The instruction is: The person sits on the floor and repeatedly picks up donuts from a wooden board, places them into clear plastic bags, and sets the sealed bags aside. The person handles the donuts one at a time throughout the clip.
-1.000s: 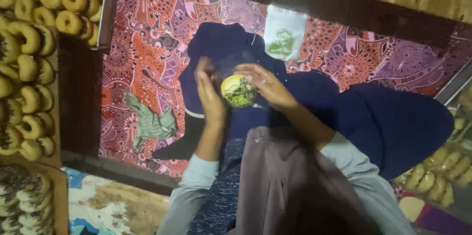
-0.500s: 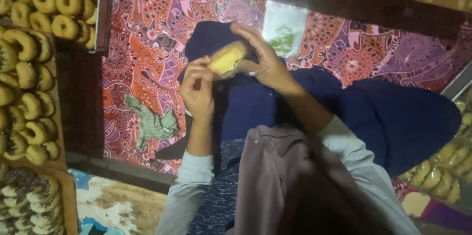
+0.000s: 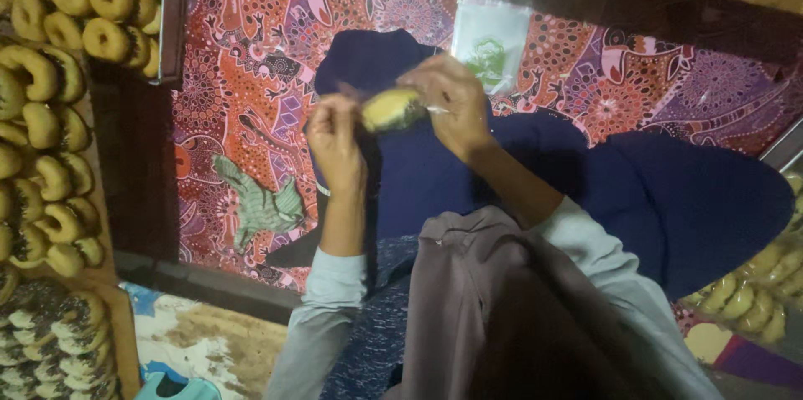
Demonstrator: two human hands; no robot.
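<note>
Yellow, soft-looking — a small round pastry (image 3: 391,109) in clear plastic wrap, held up between both hands above the lap. Head view: the right hand (image 3: 450,103) has its grip clamped on the pastry's right side, fingers curled over it. The left hand (image 3: 335,134) sits just beside the pastry's left end, fingers pinched together on what looks like the loose edge of the wrap; whether they touch the pastry itself, cannot tell.

Change: a second ago both hands cupped the pastry face-up, low and centred; half a second ago it tipped on edge and rose; now it is turned sideways with the hands drawn a little apart. Judgement — the wrap is being closed or twisted, not finished.

Around it: dark blue cloth (image 3: 636,191) over the lap, a patterned red mat (image 3: 251,74), a clear plastic bag (image 3: 489,44) lying beyond the hands, ring-shaped pastries (image 3: 50,74) at left.
</note>
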